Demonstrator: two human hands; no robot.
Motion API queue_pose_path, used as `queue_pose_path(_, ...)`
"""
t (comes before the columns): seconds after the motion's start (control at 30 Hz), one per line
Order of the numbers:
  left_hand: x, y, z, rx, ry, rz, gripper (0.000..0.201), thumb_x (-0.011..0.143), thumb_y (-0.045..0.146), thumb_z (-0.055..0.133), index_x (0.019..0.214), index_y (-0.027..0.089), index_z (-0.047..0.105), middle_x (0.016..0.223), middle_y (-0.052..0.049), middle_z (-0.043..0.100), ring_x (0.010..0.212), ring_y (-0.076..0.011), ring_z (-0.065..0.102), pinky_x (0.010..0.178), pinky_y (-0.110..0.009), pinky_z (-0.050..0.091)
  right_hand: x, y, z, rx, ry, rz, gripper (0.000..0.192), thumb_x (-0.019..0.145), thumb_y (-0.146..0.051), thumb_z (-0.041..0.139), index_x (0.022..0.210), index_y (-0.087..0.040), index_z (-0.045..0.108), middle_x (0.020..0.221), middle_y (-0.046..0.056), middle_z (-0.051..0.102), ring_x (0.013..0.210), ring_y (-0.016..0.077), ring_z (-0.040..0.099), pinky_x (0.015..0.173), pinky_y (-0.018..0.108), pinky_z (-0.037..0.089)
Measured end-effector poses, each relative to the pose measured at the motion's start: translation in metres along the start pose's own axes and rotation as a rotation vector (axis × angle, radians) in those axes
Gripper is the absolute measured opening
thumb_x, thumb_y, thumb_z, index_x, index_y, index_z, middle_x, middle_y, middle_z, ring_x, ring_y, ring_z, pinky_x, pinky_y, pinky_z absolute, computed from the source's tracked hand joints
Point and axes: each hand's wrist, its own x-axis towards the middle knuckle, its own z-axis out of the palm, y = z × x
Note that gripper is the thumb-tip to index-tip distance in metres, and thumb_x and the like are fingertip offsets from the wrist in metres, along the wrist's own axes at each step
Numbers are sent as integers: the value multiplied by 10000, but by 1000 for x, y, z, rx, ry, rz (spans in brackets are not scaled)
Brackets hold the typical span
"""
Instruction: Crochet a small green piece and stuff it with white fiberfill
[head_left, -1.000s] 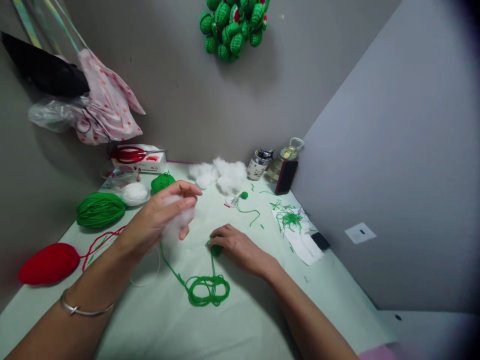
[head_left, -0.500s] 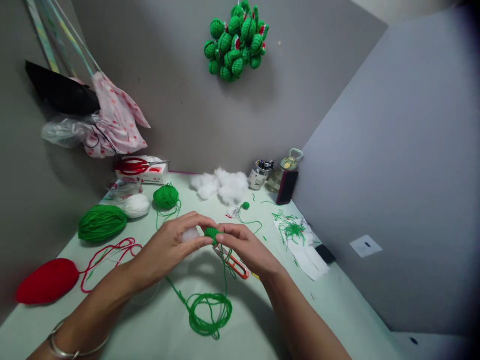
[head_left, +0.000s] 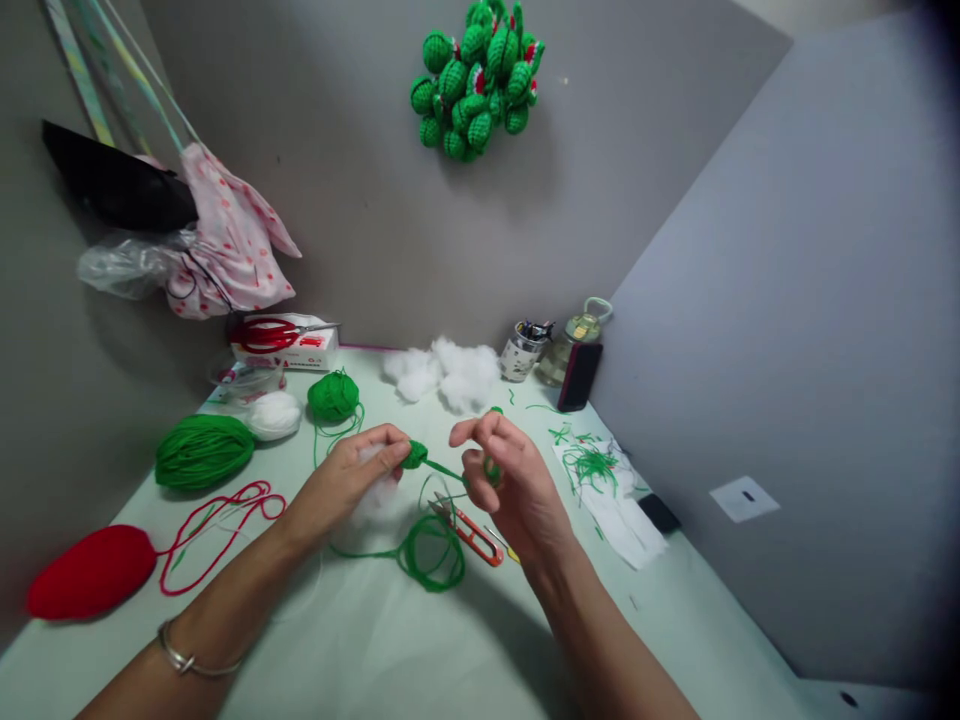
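Note:
My left hand (head_left: 367,462) pinches a small green crocheted piece (head_left: 414,455) between thumb and fingertips. A tuft of white stuffing (head_left: 375,495) sits under its palm. From the piece, a strand of green yarn (head_left: 444,469) runs taut to my right hand (head_left: 514,485), whose curled fingers have the yarn about them. Below the hands lies a loose coil of green yarn (head_left: 431,555). Orange thread snips (head_left: 478,538) rest beside it, blades toward the left hand. A thin tool with a yellow handle (head_left: 512,552) is partly hidden by my right hand.
Red yarn (head_left: 94,572), a green skein (head_left: 205,450), a white ball (head_left: 274,415) and a green ball (head_left: 334,397) line the left. White stuffing (head_left: 450,375), a pen cup (head_left: 523,352), a bottle (head_left: 577,340) and a phone (head_left: 581,377) stand behind. Yarn scraps (head_left: 591,465) lie right.
My right hand has let go of the crocheted piece and moved right, drawing the yarn taut. The coil has slid up the table toward the snips. My left hand keeps its pinch.

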Motion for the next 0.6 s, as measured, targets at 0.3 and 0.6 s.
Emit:
queue_pose_path(0.3,-2,1,9,-292,69,-86,354,908,551,719,993,207,721,756,30,615,640,-114,519,588,-209,397,2,13,2,-590,-135,146,339,927,-440,655,709,-180,648,588,-66,417,577,96,331,570,277,267)
queue_pose_path(0.6,-13,31,40,-856,311,-333,362,1014,232,454,1151,117,769,1171,-100,785,1130,-221,697,937,-295,570,6,33,5,-185,-194,299,307,869,-440,682,705,-185,634,547,-88,331,537,87,233,545,286,166)
